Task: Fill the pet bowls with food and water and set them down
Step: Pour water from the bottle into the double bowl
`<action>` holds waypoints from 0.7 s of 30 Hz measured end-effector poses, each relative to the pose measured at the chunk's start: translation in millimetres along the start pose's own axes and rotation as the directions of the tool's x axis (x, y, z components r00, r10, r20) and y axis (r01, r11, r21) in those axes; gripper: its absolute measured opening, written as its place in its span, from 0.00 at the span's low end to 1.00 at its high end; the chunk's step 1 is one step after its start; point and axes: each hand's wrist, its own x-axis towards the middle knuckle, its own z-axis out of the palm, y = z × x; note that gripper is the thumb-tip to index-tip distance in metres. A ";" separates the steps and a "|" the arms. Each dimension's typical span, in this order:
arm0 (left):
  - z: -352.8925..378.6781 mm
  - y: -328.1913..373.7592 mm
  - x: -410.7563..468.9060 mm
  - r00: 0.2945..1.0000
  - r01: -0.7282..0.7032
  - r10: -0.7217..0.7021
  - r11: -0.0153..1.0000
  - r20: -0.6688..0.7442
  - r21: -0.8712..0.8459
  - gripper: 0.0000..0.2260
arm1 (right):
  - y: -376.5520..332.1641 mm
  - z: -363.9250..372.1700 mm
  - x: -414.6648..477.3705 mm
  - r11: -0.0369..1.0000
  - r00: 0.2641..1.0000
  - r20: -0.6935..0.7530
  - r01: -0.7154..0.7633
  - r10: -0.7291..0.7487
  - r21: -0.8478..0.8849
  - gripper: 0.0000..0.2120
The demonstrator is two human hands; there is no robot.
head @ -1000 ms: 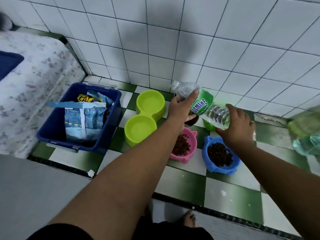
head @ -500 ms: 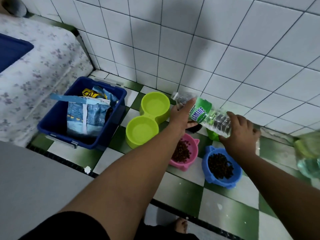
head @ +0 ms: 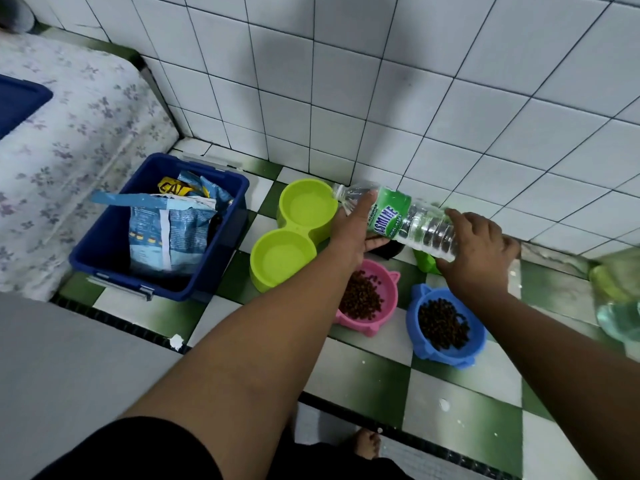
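Both hands hold a clear water bottle (head: 420,225) with a green label, lying almost on its side above the floor. The left hand (head: 351,232) has its grip closed round the bottle near the neck, thumb over the label. The right hand (head: 479,252) has its grip curled round the base end. The bottle's open mouth points left and sits just over the right rim of the far well of a lime-green double bowl (head: 263,287). Whether water is running out I cannot tell.

The double bowl stands on the green-and-white tiled floor (head: 363,379) close to the white tiled wall (head: 346,98). To its right and nearer stands a pink bowl (head: 391,289) with brown kibble, and right of that a blue bowl (head: 415,308), also with kibble. The two are near each other but apart.

Left of the double bowl is a blue bin (head: 104,258) holding an opened pet-food bag (head: 166,233). A flower-print mattress (head: 69,150) lies at far left.
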 end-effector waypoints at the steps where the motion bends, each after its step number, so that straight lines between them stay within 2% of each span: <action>1: -0.3 0.4 -0.2 1.000 0.001 -0.001 1.000 -0.006 -0.001 0.18 | -0.1 0.2 0.3 1.000 1.000 0.000 0.002 -0.002 -0.004 0.43; 5: -2.0 1.1 -2.7 0.999 0.024 -0.024 1.000 -0.043 -0.015 0.28 | 0.4 1.1 1.0 1.000 1.000 0.000 0.004 -0.004 -0.019 0.42; 10: -2.5 1.3 -2.7 0.998 0.035 -0.036 0.999 -0.055 -0.015 0.25 | -0.7 0.6 1.7 1.000 1.000 -0.010 0.013 -0.013 -0.028 0.43; 16: -2.4 2.0 -1.1 0.996 0.040 -0.041 0.999 -0.085 -0.012 0.34 | 1.7 1.3 2.7 0.999 1.000 -0.011 0.020 -0.021 -0.045 0.43; 21: -0.6 1.5 2.4 0.995 0.053 -0.055 0.998 -0.084 -0.016 0.33 | 4.2 0.8 4.7 0.998 0.999 -0.026 0.038 -0.039 -0.056 0.42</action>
